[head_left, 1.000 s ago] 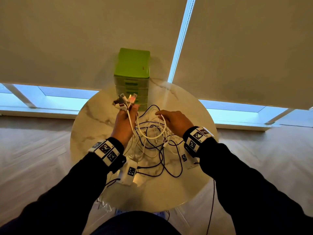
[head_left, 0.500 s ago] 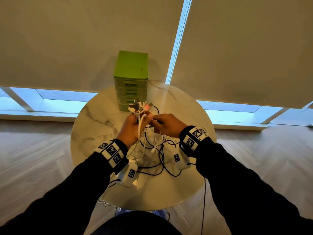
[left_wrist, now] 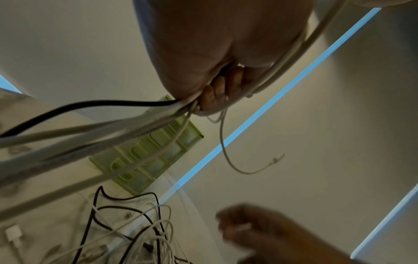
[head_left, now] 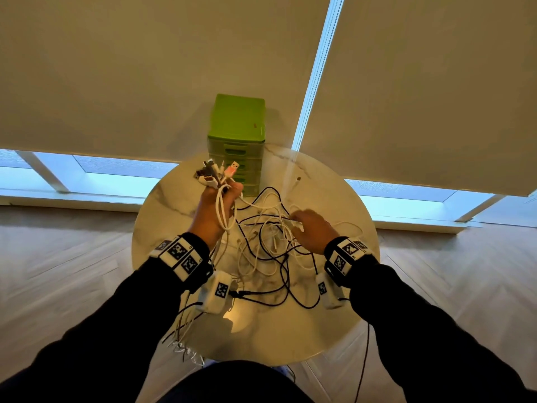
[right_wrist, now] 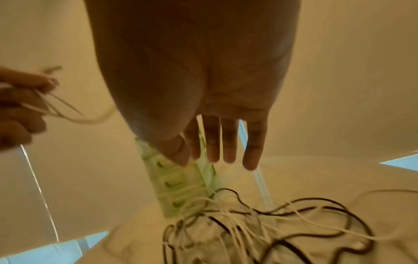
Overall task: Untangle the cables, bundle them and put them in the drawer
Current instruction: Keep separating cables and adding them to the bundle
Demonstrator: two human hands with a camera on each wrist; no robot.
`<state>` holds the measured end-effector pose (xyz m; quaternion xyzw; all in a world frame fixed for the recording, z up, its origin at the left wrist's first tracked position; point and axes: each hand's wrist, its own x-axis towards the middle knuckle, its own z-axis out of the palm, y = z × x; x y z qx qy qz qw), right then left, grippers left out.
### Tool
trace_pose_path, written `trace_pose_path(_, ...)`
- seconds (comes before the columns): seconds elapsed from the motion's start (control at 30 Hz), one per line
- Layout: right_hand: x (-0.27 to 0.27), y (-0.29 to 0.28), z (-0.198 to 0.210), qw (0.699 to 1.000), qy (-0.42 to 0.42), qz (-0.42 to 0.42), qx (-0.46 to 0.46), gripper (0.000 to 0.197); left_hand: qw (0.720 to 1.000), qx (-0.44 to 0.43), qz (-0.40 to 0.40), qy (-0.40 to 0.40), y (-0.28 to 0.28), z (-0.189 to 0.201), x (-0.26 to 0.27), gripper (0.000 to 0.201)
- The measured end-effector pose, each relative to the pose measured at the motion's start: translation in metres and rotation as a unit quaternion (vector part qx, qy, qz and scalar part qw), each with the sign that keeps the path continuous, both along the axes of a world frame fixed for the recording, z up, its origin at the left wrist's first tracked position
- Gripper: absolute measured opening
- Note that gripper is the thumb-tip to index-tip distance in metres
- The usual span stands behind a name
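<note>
Head view: we hold our left hand (head_left: 216, 212) raised, fingers curled round a bunch of cable ends (head_left: 216, 174); our right hand (head_left: 313, 228) hovers flat over the tangled cables (head_left: 270, 245) on the round marble table (head_left: 290, 335), with the green drawer unit (head_left: 236, 132) at its far edge. Left wrist view: fingers (left_wrist: 214, 96) clamp white and black leads. Right wrist view: fingers (right_wrist: 228, 142) straight, slightly apart, holding nothing.

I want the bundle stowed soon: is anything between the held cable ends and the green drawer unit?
Nothing stands between them. The left hand holds the cable ends raised just in front of the drawer unit, but all its drawers look closed, and the cables trail tangled on the table.
</note>
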<state>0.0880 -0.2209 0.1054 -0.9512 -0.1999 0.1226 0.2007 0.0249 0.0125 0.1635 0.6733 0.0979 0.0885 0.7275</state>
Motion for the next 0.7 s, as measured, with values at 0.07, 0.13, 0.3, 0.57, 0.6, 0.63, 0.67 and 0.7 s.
trace_pose_path(0.07,-0.004,0.011,0.018,0.992,-0.054,-0.055,0.097,0.020,1.000,0.023,-0.018,-0.007,-0.010,-0.005,0.000,0.015)
trace_pose_path(0.13,-0.015,0.019,0.038,0.972,-0.024,-0.094,0.216,0.017,0.999,0.045,-0.028,-0.010,-0.022,-0.008,0.001,0.019)
trace_pose_path(0.3,-0.046,0.004,0.066,0.938,0.143,-0.053,0.313,0.028,0.996,0.044,-0.078,0.006,-0.048,-0.017,0.010,0.023)
trace_pose_path(0.57,-0.078,-0.065,0.040,0.944,0.249,-0.059,0.206,0.029,0.978,0.057,-0.202,-0.004,-0.121,-0.014,0.009,0.021)
trace_pose_path(0.6,-0.082,-0.074,0.038,0.957,0.218,-0.060,0.182,0.028,0.972,0.059,-0.227,-0.012,-0.131,-0.013,0.008,0.017)
trace_pose_path(0.63,-0.086,-0.086,0.036,0.971,0.174,-0.072,0.147,0.027,0.966,0.061,-0.251,-0.019,-0.142,-0.012,0.008,0.013)
trace_pose_path(0.67,-0.089,-0.098,0.032,0.981,0.126,-0.097,0.110,0.027,0.960,0.063,-0.271,-0.026,-0.150,-0.012,0.009,0.008)
trace_pose_path(0.7,-0.093,-0.113,0.029,0.983,0.083,-0.136,0.086,0.028,0.954,0.064,-0.290,-0.026,-0.161,-0.012,0.009,0.004)
